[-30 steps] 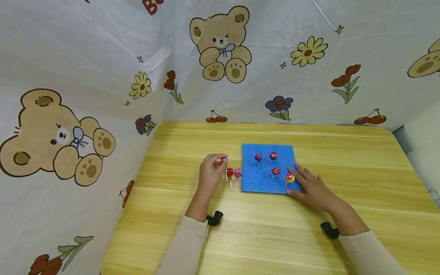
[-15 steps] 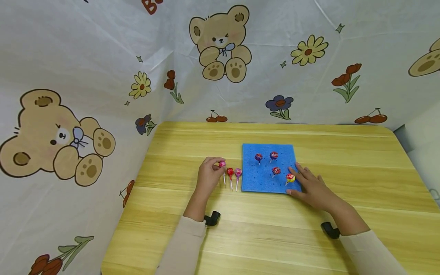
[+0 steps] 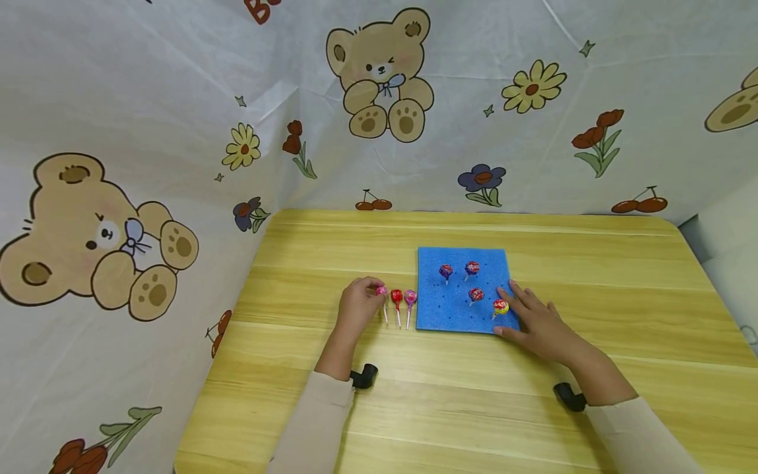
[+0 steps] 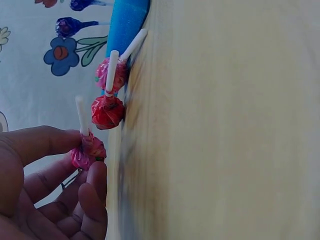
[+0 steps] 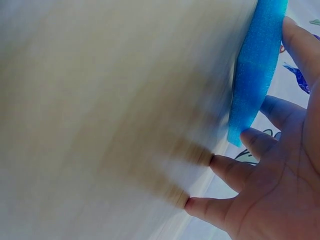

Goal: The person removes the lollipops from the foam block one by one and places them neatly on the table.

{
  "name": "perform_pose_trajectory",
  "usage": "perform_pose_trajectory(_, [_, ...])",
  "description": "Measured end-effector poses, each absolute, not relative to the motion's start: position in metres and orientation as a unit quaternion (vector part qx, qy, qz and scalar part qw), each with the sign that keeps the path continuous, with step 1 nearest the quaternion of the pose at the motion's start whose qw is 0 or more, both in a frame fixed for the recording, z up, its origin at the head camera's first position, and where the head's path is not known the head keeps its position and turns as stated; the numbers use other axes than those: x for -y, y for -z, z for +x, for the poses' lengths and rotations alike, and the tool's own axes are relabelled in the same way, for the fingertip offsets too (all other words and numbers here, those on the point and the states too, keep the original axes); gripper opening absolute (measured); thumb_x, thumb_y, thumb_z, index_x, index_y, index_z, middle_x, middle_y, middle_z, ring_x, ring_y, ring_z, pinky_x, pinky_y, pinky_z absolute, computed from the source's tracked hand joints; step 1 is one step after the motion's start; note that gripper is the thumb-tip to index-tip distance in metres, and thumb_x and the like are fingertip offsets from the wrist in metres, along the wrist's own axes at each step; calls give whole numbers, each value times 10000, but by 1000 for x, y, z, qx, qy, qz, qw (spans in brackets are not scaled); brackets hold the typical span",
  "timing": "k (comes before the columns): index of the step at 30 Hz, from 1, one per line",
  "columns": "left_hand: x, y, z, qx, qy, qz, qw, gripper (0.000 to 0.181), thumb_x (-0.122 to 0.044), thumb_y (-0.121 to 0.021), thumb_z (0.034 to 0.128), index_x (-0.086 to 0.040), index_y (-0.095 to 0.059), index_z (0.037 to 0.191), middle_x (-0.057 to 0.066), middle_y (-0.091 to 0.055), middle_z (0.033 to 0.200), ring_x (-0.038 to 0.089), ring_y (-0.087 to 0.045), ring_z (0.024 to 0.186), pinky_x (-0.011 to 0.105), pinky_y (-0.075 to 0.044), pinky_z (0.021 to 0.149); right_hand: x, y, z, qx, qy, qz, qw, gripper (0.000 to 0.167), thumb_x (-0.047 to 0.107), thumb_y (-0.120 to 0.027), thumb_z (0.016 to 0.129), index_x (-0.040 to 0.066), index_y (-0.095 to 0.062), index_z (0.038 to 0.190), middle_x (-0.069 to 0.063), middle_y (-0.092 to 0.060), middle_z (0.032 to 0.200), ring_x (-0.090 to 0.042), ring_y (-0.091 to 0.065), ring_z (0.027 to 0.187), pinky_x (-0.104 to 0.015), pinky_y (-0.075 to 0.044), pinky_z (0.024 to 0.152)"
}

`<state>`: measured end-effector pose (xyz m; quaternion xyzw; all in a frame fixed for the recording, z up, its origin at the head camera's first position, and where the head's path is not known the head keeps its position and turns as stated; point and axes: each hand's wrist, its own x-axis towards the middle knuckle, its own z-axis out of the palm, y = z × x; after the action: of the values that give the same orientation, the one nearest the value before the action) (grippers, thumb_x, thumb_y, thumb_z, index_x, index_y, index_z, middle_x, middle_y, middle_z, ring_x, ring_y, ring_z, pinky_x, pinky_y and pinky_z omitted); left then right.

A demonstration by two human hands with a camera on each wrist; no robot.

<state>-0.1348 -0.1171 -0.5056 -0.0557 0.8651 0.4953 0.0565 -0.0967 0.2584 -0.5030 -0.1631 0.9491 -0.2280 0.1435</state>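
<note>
My left hand [image 3: 356, 304] pinches a pink-wrapped lollipop [image 4: 88, 152] by its head, between thumb and fingers. Beside it on the table lie a red lollipop [image 3: 396, 297] and a pink-purple one [image 3: 410, 298], sticks toward me. To their right is a blue foam board [image 3: 435, 316] with small holes. Several lollipops stand in it, among them a dark purple one [image 3: 445, 270] and a yellow-red one [image 3: 500, 307]. With fingers spread, my right hand [image 3: 541, 327] rests on the board's right edge; in the right wrist view two of its fingertips touch the table.
The wooden table [image 3: 450, 408] spreads around the board. Behind and to the left hangs a white cloth [image 3: 355, 164] printed with bears and flowers. A black wrist fitting [image 3: 364, 376] sits at my left cuff, another [image 3: 570, 397] at my right.
The pink lollipop has come down and slightly left in my left hand, to beside the red one. My right hand and the board have stayed put.
</note>
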Motion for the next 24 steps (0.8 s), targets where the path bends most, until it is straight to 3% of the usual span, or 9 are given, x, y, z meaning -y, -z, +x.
perform_pose_trajectory(12, [116, 515, -138, -884, -461, -45, 68, 171, -117, -721, 912, -81, -738, 1078, 80, -657, 1033, 189, -624, 869, 276, -525, 693, -258, 502, -96, -948, 232, -162, 145, 885, 548, -647, 937, 158, -241, 1620, -205, -128, 1691, -574, -141, 1496, -854, -86, 1074])
perform_pose_trajectory(24, [115, 512, -137, -887, -456, -38, 67, 229, -77, -734, 886, -90, -737, 1115, 87, -658, 1065, 176, -611, 836, 273, -516, 660, -257, 500, -96, -948, 231, -162, 145, 885, 547, -651, 935, 145, -253, 1616, -216, -133, 1687, -577, -143, 1493, -854, -90, 1072])
